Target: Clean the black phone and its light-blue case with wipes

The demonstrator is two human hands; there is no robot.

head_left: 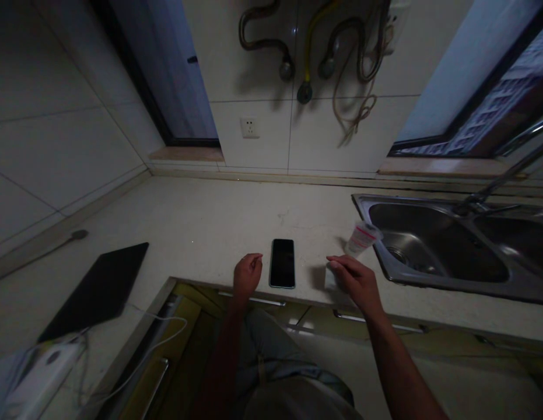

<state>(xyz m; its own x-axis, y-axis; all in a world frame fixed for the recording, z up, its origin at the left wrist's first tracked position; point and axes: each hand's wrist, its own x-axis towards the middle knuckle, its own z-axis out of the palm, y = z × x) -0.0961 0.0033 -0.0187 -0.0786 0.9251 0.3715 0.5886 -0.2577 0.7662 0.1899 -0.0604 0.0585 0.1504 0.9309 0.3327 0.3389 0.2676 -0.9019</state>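
A black phone (282, 263) lies face up near the front edge of the pale countertop (201, 221). My left hand (247, 274) rests just left of it, fingers curled loosely, with nothing visible in them. My right hand (356, 279) hovers to the phone's right, fingers stretched forward over a small pale object (331, 279) that I cannot make out. A small clear plastic cup (362, 238) with a red-marked label leans tilted just beyond the right hand, next to the sink.
A steel double sink (441, 248) with a tap (494, 189) fills the right. A dark flat board (100, 289) lies on the left counter, with a white device and cables (48, 361) nearer me. A wall socket (249, 126) and hoses (306, 52) are on the tiled wall.
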